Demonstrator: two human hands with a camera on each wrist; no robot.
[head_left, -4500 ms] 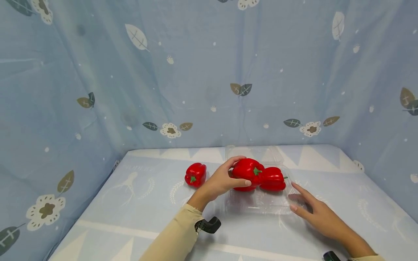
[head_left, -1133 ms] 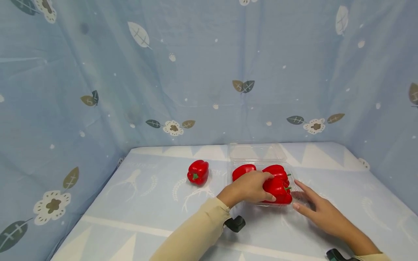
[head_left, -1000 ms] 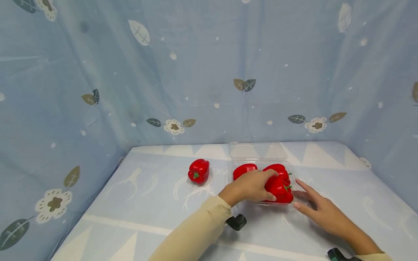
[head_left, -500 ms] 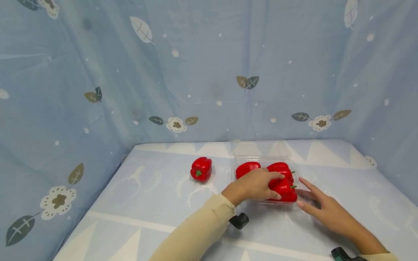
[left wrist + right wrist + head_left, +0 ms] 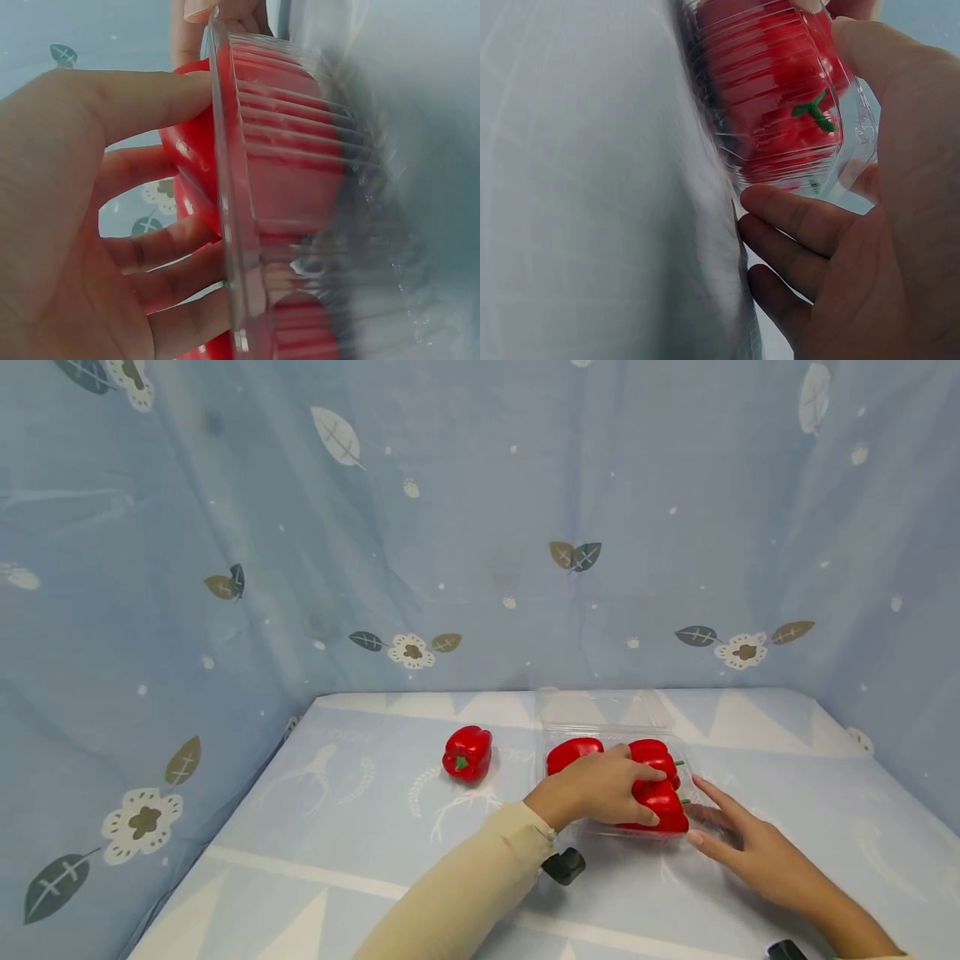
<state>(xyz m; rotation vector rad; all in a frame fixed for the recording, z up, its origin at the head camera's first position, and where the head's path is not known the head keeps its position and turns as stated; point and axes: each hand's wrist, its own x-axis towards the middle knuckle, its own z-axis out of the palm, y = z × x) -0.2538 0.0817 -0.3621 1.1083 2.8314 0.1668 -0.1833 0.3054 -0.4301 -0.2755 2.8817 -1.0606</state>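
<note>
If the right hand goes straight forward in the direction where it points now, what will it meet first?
Most likely the side wall of the clear container, with a red pepper behind it. The right hand's fingertips may be touching that wall; depth is unclear.

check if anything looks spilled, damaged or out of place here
Nothing looks spilled or damaged. The only odd one out is a red pepper lying alone on the tabletop, left of the open clear container that holds the three other peppers.

Wears a cream long sleeve (image 5: pixel 465 893), wrinkled near the cuff (image 5: pixel 528 833); rounded black left-wrist camera (image 5: pixel 565 866), black right-wrist camera (image 5: pixel 786 951).
</note>
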